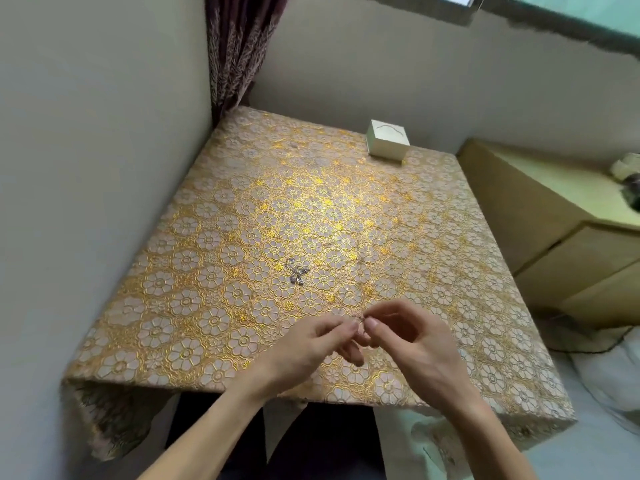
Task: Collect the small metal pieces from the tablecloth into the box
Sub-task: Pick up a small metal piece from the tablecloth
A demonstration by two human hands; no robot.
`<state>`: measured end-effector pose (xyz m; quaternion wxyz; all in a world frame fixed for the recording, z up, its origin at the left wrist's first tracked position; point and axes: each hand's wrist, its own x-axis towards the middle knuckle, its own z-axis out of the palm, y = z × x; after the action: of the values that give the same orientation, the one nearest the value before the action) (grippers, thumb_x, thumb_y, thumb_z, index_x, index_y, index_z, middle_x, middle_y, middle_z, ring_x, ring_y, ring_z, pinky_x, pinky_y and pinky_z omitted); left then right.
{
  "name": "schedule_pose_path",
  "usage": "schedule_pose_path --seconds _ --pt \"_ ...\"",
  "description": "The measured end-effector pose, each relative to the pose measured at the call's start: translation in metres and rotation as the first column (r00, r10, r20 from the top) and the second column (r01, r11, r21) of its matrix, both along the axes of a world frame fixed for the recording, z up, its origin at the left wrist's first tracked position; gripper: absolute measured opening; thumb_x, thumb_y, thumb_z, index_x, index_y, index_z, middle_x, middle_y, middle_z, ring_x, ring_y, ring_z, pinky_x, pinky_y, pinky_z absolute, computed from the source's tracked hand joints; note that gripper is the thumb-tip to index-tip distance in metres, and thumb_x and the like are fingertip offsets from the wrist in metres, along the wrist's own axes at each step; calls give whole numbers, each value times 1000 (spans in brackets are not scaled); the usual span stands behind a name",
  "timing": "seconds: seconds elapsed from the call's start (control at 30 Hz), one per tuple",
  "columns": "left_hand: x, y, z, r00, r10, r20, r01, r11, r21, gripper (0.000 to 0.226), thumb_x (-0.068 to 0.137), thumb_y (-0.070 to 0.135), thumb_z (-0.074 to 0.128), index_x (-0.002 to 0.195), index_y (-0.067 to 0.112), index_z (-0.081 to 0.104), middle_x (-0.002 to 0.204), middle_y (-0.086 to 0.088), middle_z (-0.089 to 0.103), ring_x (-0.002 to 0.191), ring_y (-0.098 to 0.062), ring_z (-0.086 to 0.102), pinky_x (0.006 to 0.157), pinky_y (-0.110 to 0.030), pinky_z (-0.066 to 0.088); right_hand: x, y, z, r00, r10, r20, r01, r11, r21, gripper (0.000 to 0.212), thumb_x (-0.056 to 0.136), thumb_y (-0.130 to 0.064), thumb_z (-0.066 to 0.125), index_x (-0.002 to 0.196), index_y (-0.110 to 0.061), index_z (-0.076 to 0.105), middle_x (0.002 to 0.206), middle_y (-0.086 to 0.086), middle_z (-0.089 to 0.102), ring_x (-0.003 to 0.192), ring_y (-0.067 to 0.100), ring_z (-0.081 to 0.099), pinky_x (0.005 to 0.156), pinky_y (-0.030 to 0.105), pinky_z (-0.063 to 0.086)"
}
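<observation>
left hand (308, 344), right hand (412, 344), fingers (371, 322) pinching together

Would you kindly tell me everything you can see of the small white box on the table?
The small white cardboard box is a low rectangular carton with a thin curved line on its top, which looks closed. It sits flat on the gold floral tablecloth at the far edge, close to the wall. Only the cloth touches it; the left hand and right hand, pinching a small metal piece near the front edge, are well away.

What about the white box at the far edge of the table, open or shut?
Shut: the white box shows a flat closed top with a thin curved line, no interior visible.
</observation>
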<state>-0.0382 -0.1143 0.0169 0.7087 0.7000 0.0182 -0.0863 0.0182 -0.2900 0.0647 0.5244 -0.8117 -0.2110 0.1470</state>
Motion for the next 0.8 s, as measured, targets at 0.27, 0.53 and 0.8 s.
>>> schedule_pose_path --seconds 0.27,0.53,0.8 --pt "-2 19 -14 998 18 -54 -11 992 125 30 99 41 53 94 19 74 64 12 54 65 -5 52 68 -16 45 4 -19 1 968 -209 -139 232 955 185 7 91 -11 69 98 -11 71 86 8 74 71 18 68 69 28 57" --pt "1 48 -11 993 -2 -122 29 975 221 27 96 42 54 92 27 75 63 15 57 64 0 52 65 -16 46 -7 -35 -29 904 -322 -283 393 885 249 10 94 -10 65 104 -9 68 78 2 69 71 17 62 70 29 55" --pt "21 55 -11 992 -38 -121 75 943 324 29 100 40 54 91 24 76 64 13 55 65 -5 53 67 -23 46 -14 -48 -52 848 -410 -336 500 829 250 10 94 -2 64 102 -6 69 77 4 67 65 13 60 65 25 55"
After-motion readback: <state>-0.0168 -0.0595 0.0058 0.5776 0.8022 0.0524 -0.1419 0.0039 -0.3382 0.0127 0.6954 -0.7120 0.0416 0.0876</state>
